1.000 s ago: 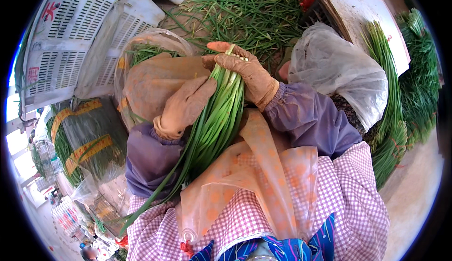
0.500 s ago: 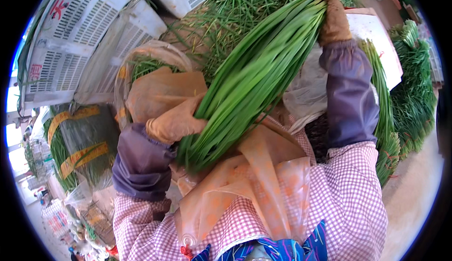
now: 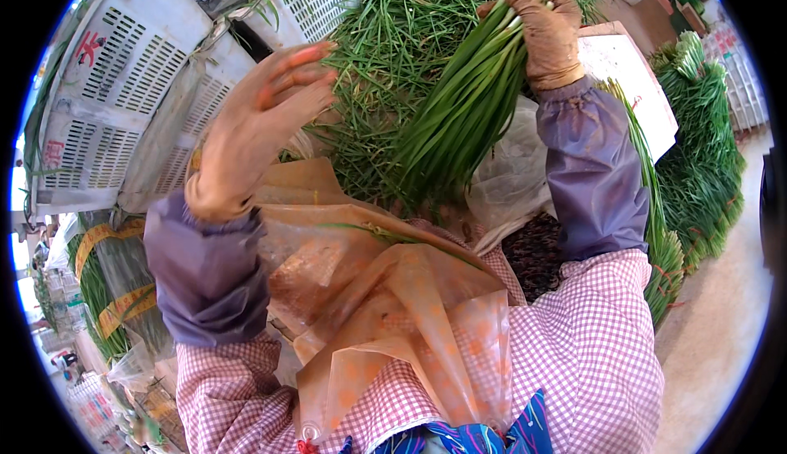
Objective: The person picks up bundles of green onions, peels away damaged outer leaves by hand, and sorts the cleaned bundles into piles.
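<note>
My right hand (image 3: pixel 551 38), in a worn brown glove, grips a bunch of garlic chives (image 3: pixel 463 97) near its pale stem ends. The green leaves hang down and to the left, their tips above the far edge of my lap. Out to the left my gloved left hand (image 3: pixel 258 114) is raised with its fingers apart and nothing in it. Orange colour shows on its fingertips. A translucent orange-brown plastic apron (image 3: pixel 361 290) covers my lap, with a few stray chive leaves (image 3: pixel 393 239) lying on it.
Loose leaves (image 3: pixel 377 61) lie in a heap ahead of me. White slotted crates (image 3: pixel 123 65) stand at the left, above a plastic-wrapped chive bundle (image 3: pixel 123 298). On the right are a white board (image 3: pixel 633 85) and stacked chive bundles (image 3: pixel 701 159).
My left hand has come off the chives and moved up and left, its fingers spreading. The leaves have swung from across my lap to hanging below my right hand, which keeps its hold.
</note>
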`<state>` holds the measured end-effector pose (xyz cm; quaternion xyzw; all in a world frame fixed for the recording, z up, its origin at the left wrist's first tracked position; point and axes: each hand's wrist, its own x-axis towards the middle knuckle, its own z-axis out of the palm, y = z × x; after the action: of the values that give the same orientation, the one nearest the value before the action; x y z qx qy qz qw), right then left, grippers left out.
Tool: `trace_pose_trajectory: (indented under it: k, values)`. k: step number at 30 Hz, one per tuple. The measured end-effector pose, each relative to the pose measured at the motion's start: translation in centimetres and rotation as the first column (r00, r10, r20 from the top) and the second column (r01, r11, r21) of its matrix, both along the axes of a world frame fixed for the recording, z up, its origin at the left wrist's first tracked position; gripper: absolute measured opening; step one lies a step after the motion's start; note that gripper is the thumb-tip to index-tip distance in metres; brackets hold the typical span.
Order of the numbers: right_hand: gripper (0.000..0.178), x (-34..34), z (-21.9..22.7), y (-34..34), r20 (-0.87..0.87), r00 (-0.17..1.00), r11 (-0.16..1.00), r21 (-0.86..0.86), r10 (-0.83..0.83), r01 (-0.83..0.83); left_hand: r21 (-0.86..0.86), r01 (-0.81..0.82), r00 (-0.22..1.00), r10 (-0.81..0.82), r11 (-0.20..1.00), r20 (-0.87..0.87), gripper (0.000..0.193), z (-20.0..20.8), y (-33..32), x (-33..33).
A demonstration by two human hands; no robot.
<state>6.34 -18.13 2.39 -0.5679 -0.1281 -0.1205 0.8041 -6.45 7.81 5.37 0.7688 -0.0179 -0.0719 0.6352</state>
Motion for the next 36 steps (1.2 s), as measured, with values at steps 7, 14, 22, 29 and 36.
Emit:
trace_pose_trajectory:
  k: [7, 14, 22, 29, 36]
  values:
    - [0.018, -1.4, -0.4, 2.6, -0.055, 0.974, 0.967, -0.117, 0.222, -0.227, -0.079, 0.236, 0.970, -0.230, 0.968, 0.083, 0.057, -2.9, -4.2, 4.2]
    - [0.011, -0.2, 0.4, 7.0, -0.139, 0.936, 0.946, 0.011, 0.323, -0.325, -0.388, 0.289, 0.957, -0.275, 0.875, 0.094, 0.063, -5.8, -6.4, 6.0]
    - [0.009, 4.2, -2.4, 11.1, -0.243, 0.893, 0.926, 0.107, 0.378, -0.363, -0.639, -0.012, 0.962, -0.165, 0.769, -0.217, 0.037, -7.9, -5.4, 5.5]
    - [0.008, 7.8, -2.1, -1.9, 0.149, 0.858, 0.657, 0.583, 0.492, -0.478, -0.880, 0.031, 0.998, 0.040, 0.474, 0.057, 0.031, -10.8, 2.0, 8.2]
    - [0.027, 1.4, -9.2, -4.8, -0.298, 0.923, 0.840, -0.411, 0.244, -0.355, -0.872, -0.133, 0.986, 0.149, 0.471, -0.070, 0.010, -10.8, 4.3, 7.9]
